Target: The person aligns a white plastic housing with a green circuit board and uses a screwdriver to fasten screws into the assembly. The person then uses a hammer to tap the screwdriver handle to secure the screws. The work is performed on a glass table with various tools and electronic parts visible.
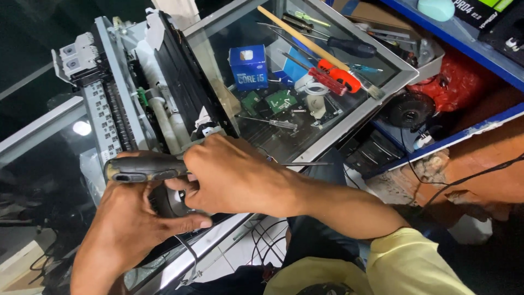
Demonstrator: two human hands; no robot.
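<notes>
my left hand [128, 221] clenches the black-and-yellow handle [144, 168] of a screwdriver, shaft lying level toward 3 o'clock. my right hand [234, 175] crosses over it, fingers curled at the handle's front end; whether it grips the tool or the printer [142, 93] i cannot tell. the opened printer stands tilted at 11 o'clock on the glass counter [305, 150]. at 1 o'clock, under the glass, a blue box [248, 66]; on top, a brush [316, 49] and an orange tool [339, 75].
</notes>
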